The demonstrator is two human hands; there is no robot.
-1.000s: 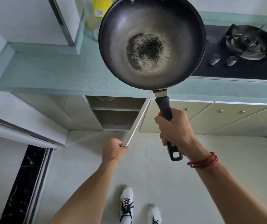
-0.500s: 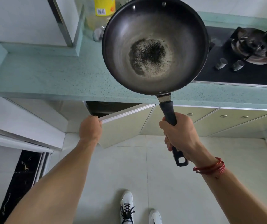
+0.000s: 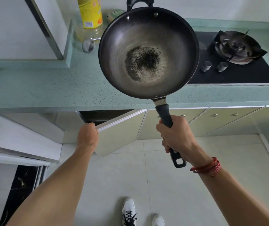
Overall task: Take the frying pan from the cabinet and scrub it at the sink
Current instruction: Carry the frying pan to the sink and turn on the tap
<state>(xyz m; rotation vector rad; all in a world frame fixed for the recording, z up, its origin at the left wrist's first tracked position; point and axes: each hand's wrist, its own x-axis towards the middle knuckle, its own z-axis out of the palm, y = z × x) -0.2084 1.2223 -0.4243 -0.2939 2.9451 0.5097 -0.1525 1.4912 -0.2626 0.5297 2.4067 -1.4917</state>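
Observation:
A dark round frying pan [image 3: 148,53] with a patch of black burnt residue in its middle hangs in the air over the green counter. My right hand [image 3: 174,136] is shut on its black handle, which points down toward me. My left hand [image 3: 88,136] grips the left edge of the cream cabinet door [image 3: 120,132], which stands a little ajar under the counter. Only a dark slit of the cabinet inside shows. No sink is in view.
A speckled green countertop [image 3: 49,88] runs across. On it stand a yellow-labelled oil bottle [image 3: 91,17] and a small round lid [image 3: 88,45] at the back. A black gas hob [image 3: 238,53] lies to the right. More cabinet doors with knobs are on the right.
My left hand has swung the cabinet door from wide open to nearly shut. The pan has stayed raised in my right hand, shifting slightly as my view moved.

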